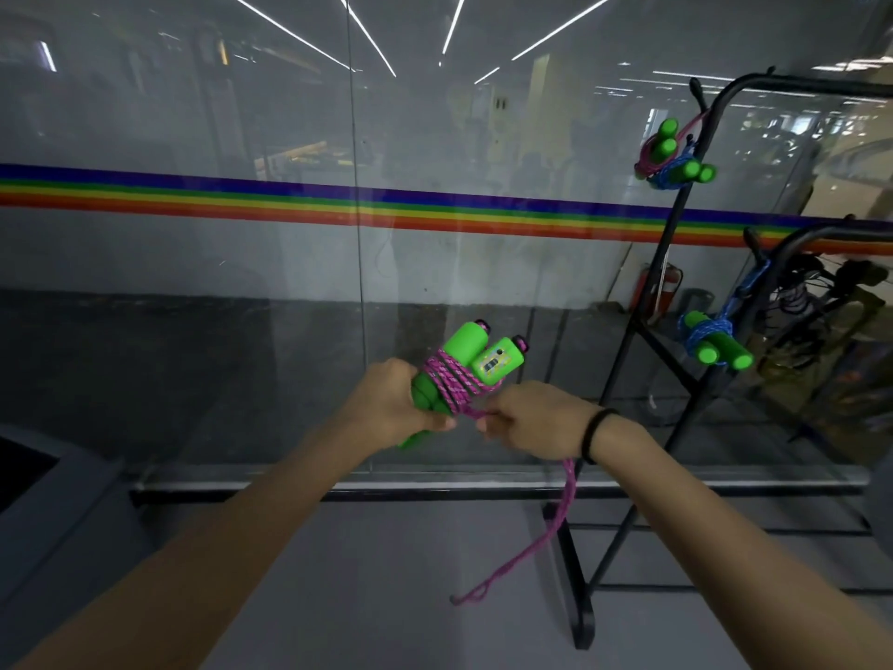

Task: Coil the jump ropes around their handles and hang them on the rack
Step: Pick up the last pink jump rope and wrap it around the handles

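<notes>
Left hand point(396, 398): clenched around the lower part of the green handles point(476, 353); thumb side faces the right hand.
Right hand point(526, 420): fingers curled, pinching the pink rope point(452, 382) just beside the coil; a black wristband point(592, 435) sits on the wrist.
Green handles: two, held side by side and tilted up to the right; dark caps at the upper ends; one carries a small panel on its face.
Pink rope: several turns wound around both handles at mid-length; the loose tail point(551, 529) drops below the right wrist and ends just above the floor point(386, 573).
Position of item: in the air, between the hands, in front of the glass wall point(290, 113); well apart from the rack point(674, 220), to its left.
Rack: black tubular frame at the right; near its upper left corner hang a pink-roped bundle point(664, 140) and a blue-roped bundle point(688, 170), touching; a lower blue-roped bundle point(715, 340) hangs from the lower bar's left end.
Glass wall: a rainbow stripe point(290, 200) runs across it.
</notes>
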`<state>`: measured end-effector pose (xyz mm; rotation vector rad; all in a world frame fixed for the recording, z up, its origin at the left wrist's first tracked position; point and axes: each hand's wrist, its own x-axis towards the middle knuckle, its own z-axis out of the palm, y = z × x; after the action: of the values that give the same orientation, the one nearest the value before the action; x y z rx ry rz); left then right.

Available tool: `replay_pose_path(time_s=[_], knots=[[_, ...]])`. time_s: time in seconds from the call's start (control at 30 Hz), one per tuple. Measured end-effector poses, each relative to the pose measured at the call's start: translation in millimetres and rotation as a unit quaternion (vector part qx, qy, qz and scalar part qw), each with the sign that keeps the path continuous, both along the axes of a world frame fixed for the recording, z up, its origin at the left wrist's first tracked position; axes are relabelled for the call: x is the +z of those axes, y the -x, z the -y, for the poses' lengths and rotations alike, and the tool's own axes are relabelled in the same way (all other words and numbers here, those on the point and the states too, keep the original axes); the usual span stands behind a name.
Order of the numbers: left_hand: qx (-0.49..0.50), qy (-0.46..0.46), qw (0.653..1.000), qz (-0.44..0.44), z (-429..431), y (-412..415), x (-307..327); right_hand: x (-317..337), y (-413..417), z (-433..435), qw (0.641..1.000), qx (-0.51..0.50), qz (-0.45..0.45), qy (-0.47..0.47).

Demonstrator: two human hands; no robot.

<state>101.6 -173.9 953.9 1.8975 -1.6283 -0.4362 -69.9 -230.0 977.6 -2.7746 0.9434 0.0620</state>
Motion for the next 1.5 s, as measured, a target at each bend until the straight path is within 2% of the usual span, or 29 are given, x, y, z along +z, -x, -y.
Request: replay_pose_path(time_s=[0.13,0.27,0.37,0.47,0.53,0.57,0.67,0.7,0.87,0.97,1.07,1.17,1.3,1.5], knots=[[-0.003,-0.013,0.993,0.118,-1.7,-0.6,-3.9,15.0,-1.8,-5.7,0.999,0.036,-0.018,0.018],[-0.103,-0.044,0.979,0.17,-3.9,3.4,1.5,25.1,-6.8,2.4,0.997,0.079,0.006,0.003],[-0.205,-0.054,0.959,0.19,-6.6,5.0,11.8,32.1,-8.0,8.3,0.989,0.097,0.091,-0.057],[-0.266,-0.046,0.954,0.129,-12.1,4.8,15.4,31.1,-8.7,14.9,0.968,0.087,0.179,-0.154],[-0.28,0.013,0.958,0.059,-14.0,5.3,10.6,28.3,-7.1,16.5,0.936,0.083,0.243,-0.243],[-0.275,0.046,0.96,0.002,-14.1,5.8,6.9,27.2,-5.5,16.2,0.914,0.074,0.275,-0.288],[-0.228,0.093,0.949,-0.197,-18.4,10.7,6.0,15.2,1.8,19.3,0.86,-0.006,0.374,-0.347],[-0.204,0.094,0.945,-0.237,-20.5,12.9,8.8,11.6,2.4,18.7,0.856,-0.026,0.385,-0.344],[-0.026,0.07,0.944,-0.321,-14.8,9.8,15.2,0.9,4.6,20.6,0.934,-0.043,0.251,-0.249],[0.024,0.051,0.961,-0.269,-9.3,2.9,12.1,8.1,6.2,13.9,0.976,-0.018,0.161,-0.145],[0.0,0.049,0.992,-0.12,-6.7,0.8,8.1,16.8,2.7,5.5,0.998,0.033,0.042,-0.024],[-0.027,0.028,0.998,0.052,-4.5,0.6,9.0,20.0,-1.4,0.8,0.998,0.056,-0.011,0.006],[-0.078,-0.029,0.972,0.221,-5.2,6.8,11.0,28.0,-7.0,-2.8,0.996,0.083,-0.02,0.004],[-0.219,-0.07,0.948,0.22,-4.4,0.3,19.0,39.6,-8.0,1.3,0.99,0.103,0.064,-0.07]])
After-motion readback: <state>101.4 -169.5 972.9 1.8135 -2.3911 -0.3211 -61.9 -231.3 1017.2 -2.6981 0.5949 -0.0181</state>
